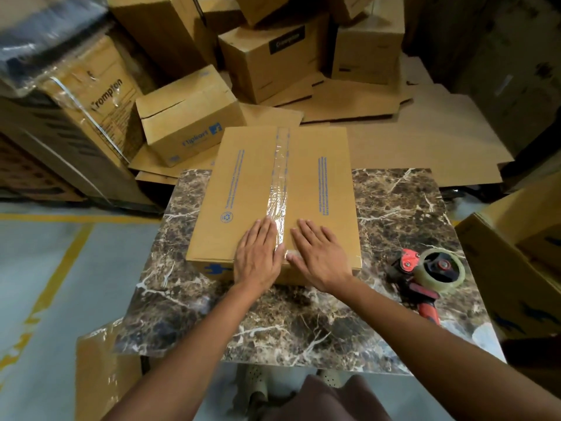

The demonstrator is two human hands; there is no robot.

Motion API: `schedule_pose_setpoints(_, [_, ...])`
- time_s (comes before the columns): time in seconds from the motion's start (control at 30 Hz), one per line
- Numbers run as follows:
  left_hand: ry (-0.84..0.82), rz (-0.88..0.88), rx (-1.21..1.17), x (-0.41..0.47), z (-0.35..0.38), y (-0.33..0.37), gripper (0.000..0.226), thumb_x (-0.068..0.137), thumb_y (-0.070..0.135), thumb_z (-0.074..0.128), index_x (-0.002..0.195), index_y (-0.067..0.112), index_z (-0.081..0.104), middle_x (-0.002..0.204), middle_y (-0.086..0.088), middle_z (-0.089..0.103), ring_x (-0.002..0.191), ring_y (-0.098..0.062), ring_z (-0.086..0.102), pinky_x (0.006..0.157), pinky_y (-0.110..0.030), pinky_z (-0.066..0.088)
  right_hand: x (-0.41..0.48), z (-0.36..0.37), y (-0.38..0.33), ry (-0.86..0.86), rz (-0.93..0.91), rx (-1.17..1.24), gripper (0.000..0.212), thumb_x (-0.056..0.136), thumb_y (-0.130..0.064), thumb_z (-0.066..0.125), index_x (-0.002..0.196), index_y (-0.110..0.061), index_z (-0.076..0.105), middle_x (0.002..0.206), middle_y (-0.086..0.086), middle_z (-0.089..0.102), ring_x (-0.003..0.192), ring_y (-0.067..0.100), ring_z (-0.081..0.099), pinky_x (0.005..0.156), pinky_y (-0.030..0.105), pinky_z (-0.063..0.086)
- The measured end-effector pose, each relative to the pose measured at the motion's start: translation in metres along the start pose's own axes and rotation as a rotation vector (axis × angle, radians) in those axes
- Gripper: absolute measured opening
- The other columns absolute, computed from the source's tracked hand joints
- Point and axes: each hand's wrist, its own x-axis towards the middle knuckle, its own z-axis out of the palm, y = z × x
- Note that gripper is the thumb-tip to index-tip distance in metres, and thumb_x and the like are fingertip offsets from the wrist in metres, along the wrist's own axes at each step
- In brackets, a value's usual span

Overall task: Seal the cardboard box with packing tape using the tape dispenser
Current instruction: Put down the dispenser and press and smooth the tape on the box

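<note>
A closed cardboard box [318, 189] with blue print lies flat on a marble-patterned table [394, 208]. A strip of clear packing tape [280, 177] runs along its centre seam from the far edge to the near edge. My left hand [258, 253] lies flat on the box top just left of the seam, its fingers straight and touching the tape. My right hand [318, 253] rests flat on the box just right of the seam. A red and black tape dispenser [431, 275] with a roll of clear tape lies on the table to the right of the box, apart from both hands.
Stacks of cardboard boxes [273, 56] and flattened cardboard sheets [425, 132] fill the floor behind the table. A plastic-wrapped box [76, 86] stands at the left, more boxes [516, 253] at the right edge. Grey floor with yellow lines [60, 253] lies to the left.
</note>
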Motion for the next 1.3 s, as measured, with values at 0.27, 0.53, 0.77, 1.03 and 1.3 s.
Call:
schedule_pose_setpoints(0.27, [0.122,-0.039,-0.054,-0.045,-0.013,0.023,0.044,0.1,0.043,0.028,0.117,0.019,0.061,0.124,0.0,0.061,0.108,-0.02,0.052,0.089,-0.039,0.042,-0.015,-0.012,-0.014,0.192,0.096,0.037,0.044,0.096,-0.046,0.035,0.091,-0.017,0.069,0.103,0.003,0.068,0.094,0.02,0.058,0.075,0.038,0.049])
schedule_pose_setpoints(0.53, [0.182,0.007,-0.219,0.001,-0.04,-0.021,0.033,0.095,0.031,0.046,0.115,0.012,0.064,0.118,-0.006,0.061,0.108,-0.023,0.053,0.089,-0.042,0.047,0.007,-0.017,-0.038,0.262,0.235,0.132,0.035,0.09,-0.041,0.044,0.106,-0.019,0.066,0.117,0.005,0.062,0.107,0.025,0.055,0.085,0.04,0.049])
schedule_pose_setpoints(0.77, [-0.021,0.115,-0.159,0.084,-0.033,-0.097,0.057,0.1,0.04,0.042,0.149,0.012,0.034,0.162,-0.01,0.019,0.15,-0.024,0.012,0.121,-0.046,0.017,0.058,-0.003,-0.078,0.066,0.488,0.167,0.074,0.092,-0.059,0.033,0.152,-0.017,0.026,0.161,0.019,0.02,0.149,0.037,0.014,0.117,0.057,0.02])
schedule_pose_setpoints(1.03, [-0.115,0.067,-0.053,0.073,-0.016,-0.122,0.067,0.1,0.054,0.023,0.154,0.014,0.02,0.164,-0.008,0.011,0.151,-0.022,0.003,0.122,-0.045,0.007,0.07,0.017,-0.087,-0.114,0.421,0.035,0.092,0.086,-0.079,0.006,0.158,-0.022,0.002,0.164,0.016,-0.011,0.15,0.035,-0.017,0.118,0.06,-0.008])
schedule_pose_setpoints(1.3, [0.067,-0.026,0.03,0.039,-0.041,-0.149,0.038,0.094,0.043,0.041,0.111,0.015,0.061,0.111,-0.008,0.053,0.107,-0.027,0.046,0.086,-0.043,0.038,0.087,-0.005,-0.076,-0.049,0.17,0.051,0.075,0.085,-0.074,0.019,0.133,-0.026,0.052,0.151,0.007,0.041,0.144,0.026,0.029,0.114,0.048,0.024])
